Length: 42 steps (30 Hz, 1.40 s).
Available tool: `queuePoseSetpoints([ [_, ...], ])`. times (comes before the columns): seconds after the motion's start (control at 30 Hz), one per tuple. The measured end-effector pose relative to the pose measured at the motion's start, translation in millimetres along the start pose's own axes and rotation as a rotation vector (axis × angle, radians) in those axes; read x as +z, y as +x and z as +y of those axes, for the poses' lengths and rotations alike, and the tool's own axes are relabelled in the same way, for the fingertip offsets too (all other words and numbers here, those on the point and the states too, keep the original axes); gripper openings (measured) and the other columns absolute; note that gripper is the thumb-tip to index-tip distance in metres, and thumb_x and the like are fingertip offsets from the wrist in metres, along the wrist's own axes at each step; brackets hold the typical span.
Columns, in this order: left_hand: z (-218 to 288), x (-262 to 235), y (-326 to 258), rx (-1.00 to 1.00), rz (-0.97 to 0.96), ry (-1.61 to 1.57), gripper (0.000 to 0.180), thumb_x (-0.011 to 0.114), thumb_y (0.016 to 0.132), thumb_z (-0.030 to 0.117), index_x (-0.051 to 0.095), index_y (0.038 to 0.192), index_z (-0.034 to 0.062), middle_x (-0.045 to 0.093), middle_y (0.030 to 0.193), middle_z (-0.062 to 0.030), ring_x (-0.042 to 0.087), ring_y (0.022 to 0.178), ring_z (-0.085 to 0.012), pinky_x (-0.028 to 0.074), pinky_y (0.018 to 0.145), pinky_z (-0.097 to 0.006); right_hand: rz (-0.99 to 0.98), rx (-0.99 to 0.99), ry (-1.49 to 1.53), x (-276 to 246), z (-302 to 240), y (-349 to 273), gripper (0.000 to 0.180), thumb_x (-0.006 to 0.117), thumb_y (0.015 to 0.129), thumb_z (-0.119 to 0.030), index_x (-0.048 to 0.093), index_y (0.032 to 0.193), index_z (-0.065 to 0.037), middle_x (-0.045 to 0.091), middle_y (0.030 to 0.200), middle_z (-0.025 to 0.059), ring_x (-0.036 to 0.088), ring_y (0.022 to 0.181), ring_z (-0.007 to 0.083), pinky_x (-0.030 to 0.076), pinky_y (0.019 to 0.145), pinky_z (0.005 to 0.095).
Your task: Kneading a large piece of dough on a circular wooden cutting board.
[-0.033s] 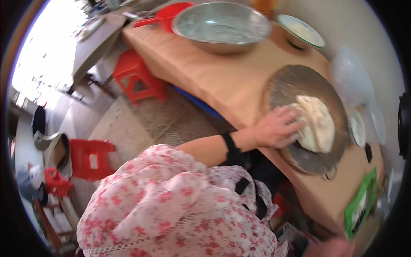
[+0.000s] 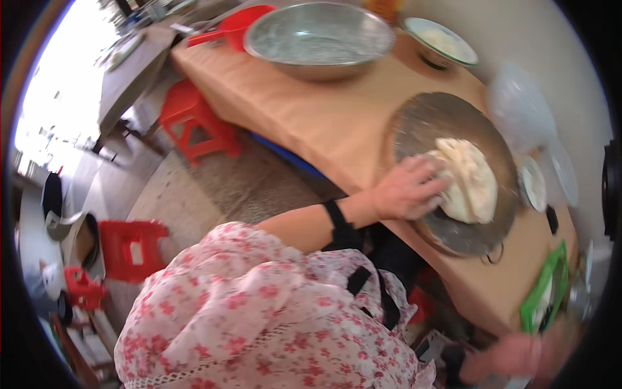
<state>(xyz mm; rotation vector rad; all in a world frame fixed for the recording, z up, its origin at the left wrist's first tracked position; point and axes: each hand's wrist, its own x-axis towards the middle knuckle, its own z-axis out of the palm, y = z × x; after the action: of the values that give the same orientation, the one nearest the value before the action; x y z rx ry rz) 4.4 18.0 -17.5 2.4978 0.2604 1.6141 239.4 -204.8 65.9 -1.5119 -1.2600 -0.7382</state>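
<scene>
Hands apart. Left hand (image 2: 413,188) at left edge of dough (image 2: 476,188), fingers bent against it; can't tell if gripping. Dough sits on round board (image 2: 421,123), on table (image 2: 311,117) with tan cover. Right hand (image 2: 508,356) low right, blurred, near green packet (image 2: 557,272); can't tell if open or closed. Metal basin (image 2: 324,70) at table's far end.

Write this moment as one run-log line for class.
left hand: at edge of dough | dough: on round board | right hand: blurred, near green package | rest: metal basin, red scoop on table
</scene>
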Motion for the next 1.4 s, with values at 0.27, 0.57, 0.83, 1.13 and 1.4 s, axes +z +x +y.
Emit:
queuePoseSetpoints([
  [0.27,0.5,-5.6,4.0,-0.04,-0.076,-0.028,0.044,0.073,0.071,0.01,0.065,0.114,0.0082,0.058,0.117,-0.0147,0.057,0.103,-0.0357,0.049,0.089,-0.043,-0.466,0.369,0.312,84.1,-50.8,38.0,0.048,0.054,0.096,-0.018,0.043,0.14,-0.001,0.044,0.145,0.0152,0.038,0.137,0.0269,0.027,0.113,0.0384],
  [0.57,1.3,-6.7,10.4,-0.023,-0.126,-0.042,0.042,0.075,0.069,0.011,0.069,0.11,0.0109,0.058,0.118,-0.0112,0.056,0.102,-0.0335,0.05,0.087,-0.04,-0.919,0.522,0.14,148.9,-32.6,53.0,0.063,0.062,0.089,-0.042,0.053,0.133,0.002,0.055,0.133,0.0239,0.051,0.126,0.0353,0.042,0.102,0.0391],
  [0.83,-3.2,-8.8,5.7,-0.029,-0.121,-0.063,0.039,0.074,0.071,0.011,0.068,0.11,0.0132,0.056,0.117,-0.0109,0.055,0.104,-0.0324,0.048,0.088,-0.041,-0.701,0.059,-0.05,134.8,-71.3,27.0,0.052,0.068,0.086,-0.034,0.057,0.127,-0.005,0.062,0.112,0.0176,0.059,0.103,0.0384,0.048,0.087,0.0455],
  [1.13,-0.3,-1.2,3.8,0.018,-0.053,-0.05,0.041,0.073,0.074,0.012,0.064,0.114,0.009,0.058,0.117,-0.0145,0.057,0.106,-0.033,0.048,0.091,-0.043,-0.578,-0.045,-0.115,133.1,-68.0,18.2,0.052,0.066,0.086,-0.026,0.052,0.131,-0.005,0.058,0.117,0.0194,0.056,0.106,0.0392,0.045,0.089,0.0475],
  [1.4,2.1,-3.7,-7.4,-0.022,-0.089,-0.037,0.043,0.071,0.077,0.015,0.062,0.118,0.0101,0.055,0.123,-0.0151,0.055,0.112,-0.0341,0.047,0.093,-0.043,-0.552,-0.001,-0.087,134.8,-68.1,7.9,0.052,0.065,0.087,-0.031,0.053,0.13,-0.004,0.058,0.117,0.0191,0.056,0.107,0.0395,0.045,0.09,0.0478],
])
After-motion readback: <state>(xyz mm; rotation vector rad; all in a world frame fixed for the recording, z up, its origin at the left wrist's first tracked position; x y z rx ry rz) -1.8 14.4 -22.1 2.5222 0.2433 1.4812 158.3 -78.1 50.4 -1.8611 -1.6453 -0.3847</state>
